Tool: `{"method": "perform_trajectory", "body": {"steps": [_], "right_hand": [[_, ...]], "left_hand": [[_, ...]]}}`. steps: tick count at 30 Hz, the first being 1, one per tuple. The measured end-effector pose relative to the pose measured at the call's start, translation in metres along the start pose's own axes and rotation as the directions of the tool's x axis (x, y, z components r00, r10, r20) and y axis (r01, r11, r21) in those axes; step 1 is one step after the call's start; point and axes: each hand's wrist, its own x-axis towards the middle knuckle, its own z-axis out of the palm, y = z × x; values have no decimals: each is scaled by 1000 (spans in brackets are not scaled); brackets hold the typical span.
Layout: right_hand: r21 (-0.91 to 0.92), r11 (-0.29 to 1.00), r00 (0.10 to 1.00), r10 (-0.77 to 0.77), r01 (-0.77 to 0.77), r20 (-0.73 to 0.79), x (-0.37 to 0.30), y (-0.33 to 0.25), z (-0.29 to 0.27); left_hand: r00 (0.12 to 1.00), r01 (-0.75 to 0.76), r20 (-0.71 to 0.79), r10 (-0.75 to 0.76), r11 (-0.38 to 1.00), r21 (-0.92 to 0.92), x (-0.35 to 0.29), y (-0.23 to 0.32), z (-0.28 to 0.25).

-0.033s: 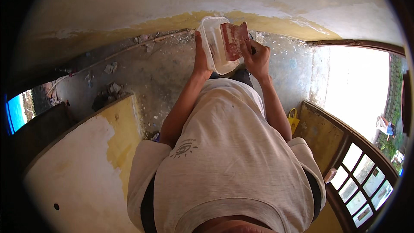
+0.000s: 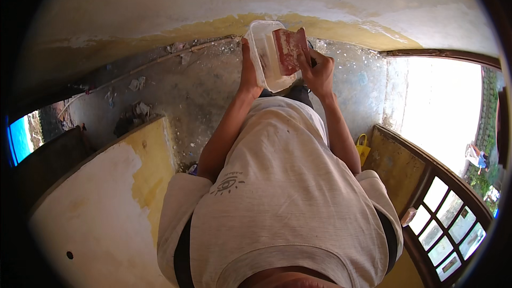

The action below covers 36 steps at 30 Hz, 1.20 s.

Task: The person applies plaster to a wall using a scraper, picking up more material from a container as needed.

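My left hand [image 2: 249, 73] grips a translucent, rectangular plastic tub [image 2: 258, 28] by its left side, thumb up along the rim. Whitish residue coats parts of the tub's inside. In my right hand [image 2: 320, 74] is a wide, flat, reddish-brown putty spreader [image 2: 290, 50], with pale smears across its face. The spreader's left edge overlaps the tub's opening, above its right side; whether it touches the tub is hard to tell. Fingers of my right hand close round the spreader's right edge, and part of that grip is hidden.
Ahead stands a wall [image 2: 213, 0], patchy white over yellow. A low partition [image 2: 106, 192] is at the left. Debris [image 2: 140, 111] and a long pole [image 2: 154, 69] lie on the speckled floor. On the right are a yellow bag [image 2: 363, 150], a paned window [image 2: 448, 224] and a bright doorway [image 2: 437, 106]; a person [image 2: 476, 157] is outside.
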Motion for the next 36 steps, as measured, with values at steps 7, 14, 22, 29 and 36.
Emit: {"method": "perform_trajectory", "body": {"steps": [7,14,22,29,36], "right_hand": [[-32,999,999,-34,35,38,-7,13,11],[31,998,998,63,-63,21,-6,16,7],[-39,999,1000,-1,2,23,-9,14,8],[-33,999,999,-29,29,-20,-10,-4,11],[-65,982,984,-176,177,13,-9,-3,15]], "left_hand": [[997,58,52,-58,998,-8,-4,1,4],[996,61,68,-57,996,-62,2,-4,-6],[997,62,53,-60,997,-37,-3,-1,0],[998,37,60,-33,997,-63,5,-10,-14],[994,81,74,-76,994,-72,0,-4,-2]]}}
